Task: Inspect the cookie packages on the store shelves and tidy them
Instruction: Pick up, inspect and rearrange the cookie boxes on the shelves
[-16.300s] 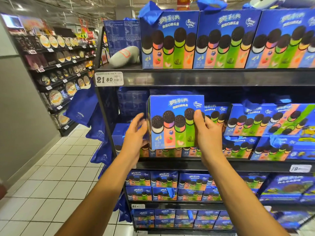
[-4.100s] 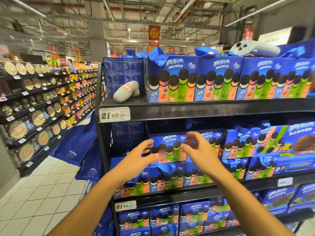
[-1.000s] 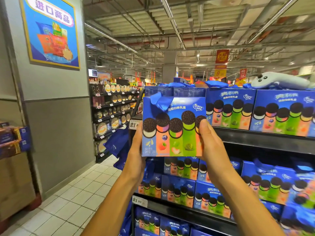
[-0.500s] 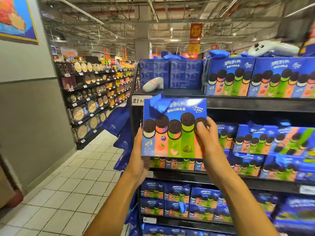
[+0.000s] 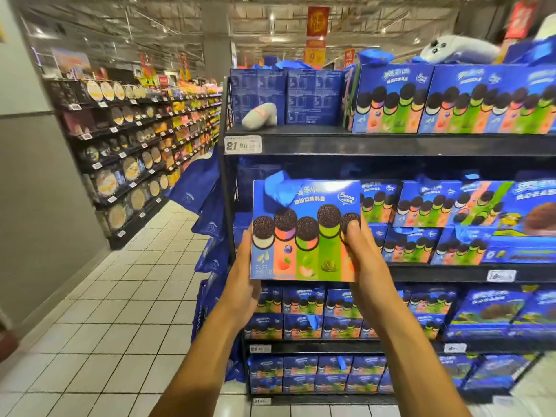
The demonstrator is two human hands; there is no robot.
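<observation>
I hold a blue cookie gift box [image 5: 305, 236] upright in front of the shelving, its face showing dark sandwich cookies over coloured stripes and a blue ribbon at the top. My left hand [image 5: 245, 275] grips its left edge from behind. My right hand [image 5: 362, 254] grips the right edge, thumb on the front. The box is level with the middle shelf [image 5: 451, 272], where more of the same boxes [image 5: 421, 212] stand in rows.
The top shelf [image 5: 391, 144] carries matching boxes [image 5: 391, 97], a grey plush toy [image 5: 260, 115] and a price tag [image 5: 242, 144]. Lower shelves hold smaller blue boxes [image 5: 304, 314]. Blue bags [image 5: 195, 185] hang at the rack's left end. A tiled aisle [image 5: 120, 296] runs left.
The box came off the top shelf and has been lowered to the middle shelf's height, still held by both hands. My view has tilted down.
</observation>
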